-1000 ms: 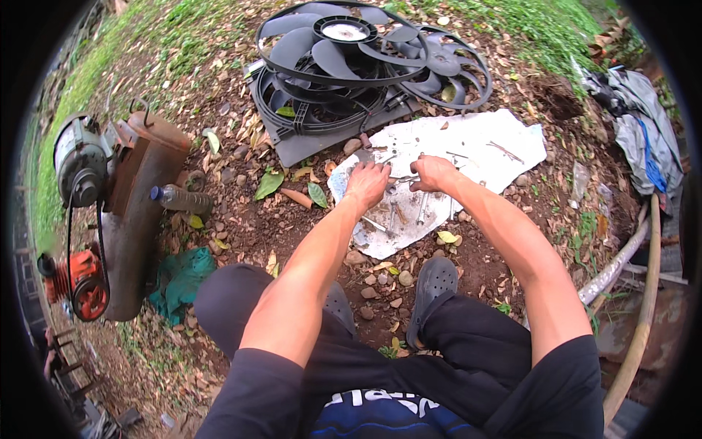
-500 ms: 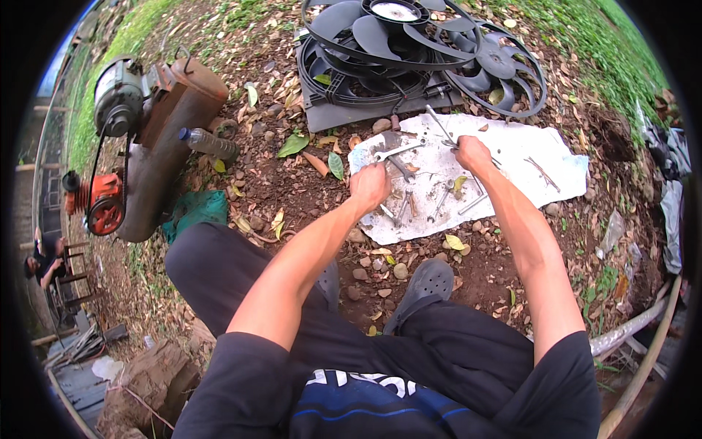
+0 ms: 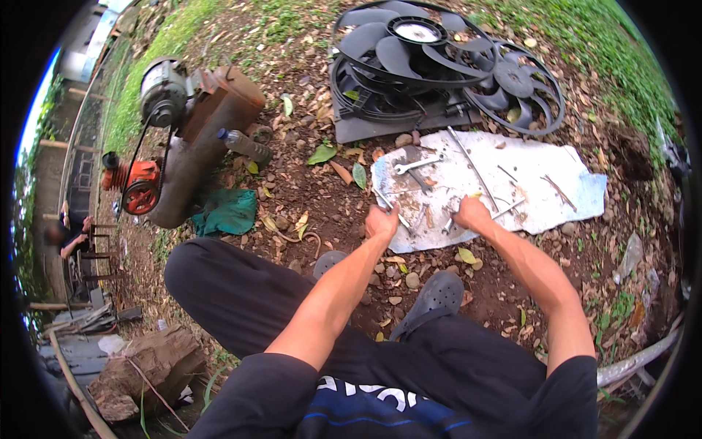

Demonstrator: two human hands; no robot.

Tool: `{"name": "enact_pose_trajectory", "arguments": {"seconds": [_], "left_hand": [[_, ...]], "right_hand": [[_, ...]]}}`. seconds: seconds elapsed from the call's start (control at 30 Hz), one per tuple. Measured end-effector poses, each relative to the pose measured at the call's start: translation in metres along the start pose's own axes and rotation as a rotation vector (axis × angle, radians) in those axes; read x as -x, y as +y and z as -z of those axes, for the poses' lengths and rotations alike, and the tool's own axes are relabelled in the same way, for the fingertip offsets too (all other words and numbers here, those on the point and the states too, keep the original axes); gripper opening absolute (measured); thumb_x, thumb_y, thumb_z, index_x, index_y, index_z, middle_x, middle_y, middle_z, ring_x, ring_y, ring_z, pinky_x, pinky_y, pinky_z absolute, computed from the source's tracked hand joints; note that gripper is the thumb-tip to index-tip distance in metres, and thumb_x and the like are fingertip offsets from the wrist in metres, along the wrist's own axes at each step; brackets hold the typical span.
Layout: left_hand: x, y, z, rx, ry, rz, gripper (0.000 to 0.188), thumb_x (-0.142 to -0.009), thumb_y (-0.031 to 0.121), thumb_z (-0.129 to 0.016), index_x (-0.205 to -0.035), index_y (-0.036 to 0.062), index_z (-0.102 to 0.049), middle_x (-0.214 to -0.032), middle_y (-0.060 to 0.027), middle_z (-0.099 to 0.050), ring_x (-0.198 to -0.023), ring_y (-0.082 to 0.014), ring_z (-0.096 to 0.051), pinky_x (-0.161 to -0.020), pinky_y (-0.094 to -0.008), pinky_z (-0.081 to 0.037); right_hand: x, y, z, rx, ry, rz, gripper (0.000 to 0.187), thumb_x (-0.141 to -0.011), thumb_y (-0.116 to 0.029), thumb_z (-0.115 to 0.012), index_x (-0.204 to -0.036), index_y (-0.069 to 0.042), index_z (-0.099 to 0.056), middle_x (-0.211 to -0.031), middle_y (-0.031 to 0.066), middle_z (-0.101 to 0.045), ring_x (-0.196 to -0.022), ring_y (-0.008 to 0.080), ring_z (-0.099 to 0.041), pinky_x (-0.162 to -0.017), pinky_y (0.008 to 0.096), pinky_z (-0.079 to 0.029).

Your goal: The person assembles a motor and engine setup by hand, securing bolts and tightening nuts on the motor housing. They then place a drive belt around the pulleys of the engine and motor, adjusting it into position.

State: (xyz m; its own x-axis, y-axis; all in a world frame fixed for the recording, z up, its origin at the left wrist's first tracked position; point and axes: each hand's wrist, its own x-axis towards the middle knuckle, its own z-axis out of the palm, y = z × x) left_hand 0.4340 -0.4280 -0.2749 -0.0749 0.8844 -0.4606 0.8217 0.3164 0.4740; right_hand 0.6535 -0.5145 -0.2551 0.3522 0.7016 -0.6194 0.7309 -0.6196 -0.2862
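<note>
My left hand is closed at the near left edge of a stained white cloth. A slim metal wrench sticks out past its fingers. To the right, my right hand has its fingers closed low over the cloth on a small wrench, most of it hidden by the hand. Beyond the hands lie a bright open-end wrench and a darker wrench crossing under it. A long metal rod rests slantwise across the middle. Thin dark rods lie on the right part.
Black radiator fans are stacked beyond the cloth. At the left stands a rusty air compressor with a plastic bottle and a green cloth beside it. A log lies lower left. Another person is far left.
My right hand has let go of the long rod, which now lies on the cloth, and has come nearer to a small wrench. My left hand has moved closer to me, onto another wrench.
</note>
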Motion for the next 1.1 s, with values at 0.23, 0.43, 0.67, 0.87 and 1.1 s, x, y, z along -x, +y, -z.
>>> {"name": "enact_pose_trajectory", "arguments": {"seconds": [0.23, 0.43, 0.67, 0.87, 1.1], "left_hand": [[-0.017, -0.004, -0.003, -0.104, -0.157, -0.026, 0.042, -0.076, 0.041, -0.068, -0.093, 0.0034, -0.071, -0.099, -0.0210, -0.069, -0.097, -0.0367, -0.066, -0.085, -0.0435, -0.050], [-0.007, 0.003, 0.025, -0.174, -0.223, -0.252, 0.045, -0.081, 0.037, -0.057, -0.105, -0.0014, -0.060, -0.105, -0.0256, -0.065, -0.101, -0.0415, -0.062, -0.086, -0.0496, -0.048], [-0.027, -0.015, 0.020, -0.041, 0.198, -0.689, 0.026, -0.086, 0.020, -0.060, -0.101, -0.0015, -0.059, -0.098, -0.0210, -0.062, -0.093, -0.0365, -0.061, -0.081, -0.0460, -0.050], [0.001, 0.008, 0.003, -0.134, -0.166, -0.791, 0.030, -0.085, 0.028, -0.064, -0.096, -0.0001, -0.061, -0.093, -0.0221, -0.065, -0.084, -0.0383, -0.064, -0.077, -0.0461, -0.051], [0.022, 0.012, -0.031, -0.278, -0.205, -0.653, 0.036, -0.085, 0.028, -0.062, -0.102, -0.0037, -0.056, -0.096, -0.0274, -0.064, -0.091, -0.0432, -0.064, -0.079, -0.0499, -0.051]], "right_hand": [[0.000, -0.010, -0.020, 0.001, 0.183, 0.054, 0.034, -0.072, -0.024, -0.063, -0.086, 0.006, -0.069, -0.088, 0.0271, -0.068, -0.086, 0.0395, -0.068, -0.075, 0.0445, -0.054], [-0.005, -0.004, -0.032, 0.200, 0.329, 0.190, 0.033, -0.074, -0.028, -0.063, -0.086, 0.003, -0.067, -0.085, 0.0226, -0.069, -0.081, 0.0363, -0.069, -0.073, 0.0436, -0.056], [-0.012, -0.027, -0.005, 0.120, 0.211, 0.329, 0.030, -0.078, -0.025, -0.056, -0.095, -0.002, -0.064, -0.086, 0.0257, -0.067, -0.084, 0.0417, -0.066, -0.077, 0.0491, -0.052], [-0.054, -0.031, 0.014, -0.149, 0.290, 0.299, 0.029, -0.078, -0.025, -0.057, -0.093, 0.000, -0.062, -0.086, 0.0275, -0.065, -0.086, 0.0440, -0.064, -0.078, 0.0498, -0.050], [-0.072, -0.078, 0.030, -0.002, 0.178, 0.226, 0.038, -0.076, -0.027, -0.064, -0.106, -0.002, -0.063, -0.099, 0.0228, -0.068, -0.095, 0.0367, -0.066, -0.084, 0.0453, -0.053]]}}
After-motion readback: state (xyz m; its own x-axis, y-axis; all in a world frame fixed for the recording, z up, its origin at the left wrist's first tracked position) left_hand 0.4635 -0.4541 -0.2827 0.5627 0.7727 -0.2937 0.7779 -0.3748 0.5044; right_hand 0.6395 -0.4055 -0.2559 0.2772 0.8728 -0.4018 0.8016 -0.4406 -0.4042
